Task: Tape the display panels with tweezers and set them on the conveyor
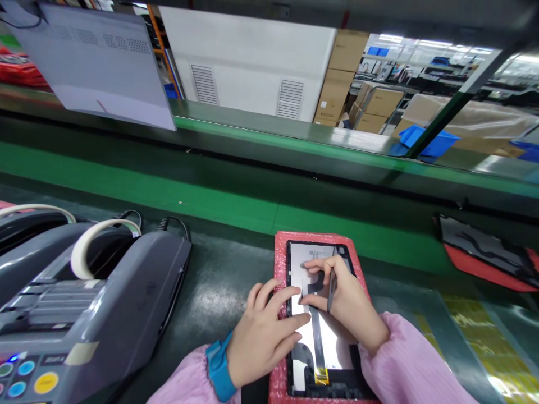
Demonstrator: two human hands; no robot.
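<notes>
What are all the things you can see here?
panel: one, silvery with black frame, on the pink bubble wrap.
pink bubble wrap: one, under the panel.
flex cable: one, black, down the panel's middle.
tape dispenser: one, grey, at the left, with a white tape roll.
conveyor belt: one, green, behind.
cardboard boxes: several, brown, far back.
wristband: one, blue, left wrist.
left hand: fingertips on the panel.
right hand: holds dark tweezers.

Panel on its pad, dead centre near edge of the tabletop point(219, 292)

Both hands, left hand point(263, 331) and right hand point(343, 297), rest on the panel point(324, 336), which lies on a foam pad point(280, 264). Tape dispenser point(92, 303) sits left, another panel point(484, 249) far right, conveyor belt point(168, 191) behind.
</notes>
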